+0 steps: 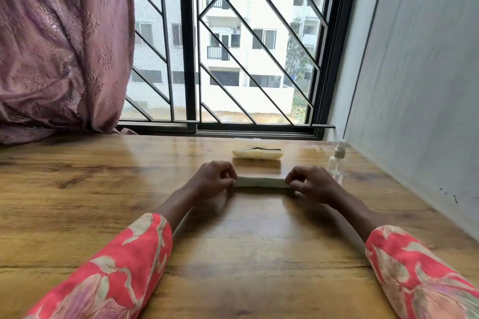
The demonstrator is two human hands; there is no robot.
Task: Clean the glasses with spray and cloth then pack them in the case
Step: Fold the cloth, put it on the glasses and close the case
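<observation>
A pale folded cloth point(261, 182) lies as a narrow strip on the wooden table point(103, 189). My left hand point(212, 180) pinches its left end and my right hand point(312, 182) pinches its right end. Beyond the cloth sits a cream oval glasses case point(256, 154) with dark glasses point(260, 148) lying in its top. A small clear spray bottle point(336, 160) with a white pump stands upright to the right of the case, just behind my right hand.
A barred window point(233, 46) runs along the table's far edge. A pink curtain point(59, 46) hangs at the far left and touches the table. A grey wall point(414, 85) borders the table on the right.
</observation>
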